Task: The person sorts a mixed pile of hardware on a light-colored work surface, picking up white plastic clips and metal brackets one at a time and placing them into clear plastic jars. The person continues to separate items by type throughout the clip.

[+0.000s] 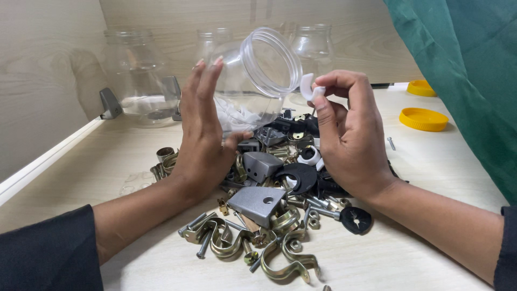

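Left hand (pixel 204 129): 1 clear plastic jar (pixel 253 81) is held tilted above the hardware pile (pixel 269 199).
Right hand (pixel 350 140): 1 white clip (pixel 309 89) is pinched at the jar's mouth.
Yellow lids (pixel 424 119): 2 are seen on the table (pixel 431 178).
Empty jars (pixel 134 70): 3 are counted behind.

A pale wood-grain worktop (pixel 425 178) carries a loose heap of hardware (pixel 269 199) at its middle: brass-coloured pipe clamps (pixel 288 261) at the near edge, bolts and nuts scattered among them, 2 grey metal wedge-shaped brackets (pixel 258 202), and black plastic discs (pixel 355 220) on the right of the heap. A single screw (pixel 391 143) lies apart, right of the heap. 3 empty clear jars stand at the back against the wall, the largest (pixel 134 75) at the left. 2 yellow lids (pixel 424 118) lie flat at the far right, well apart from the heap. A green cloth (pixel 468 70) hangs over the right edge.
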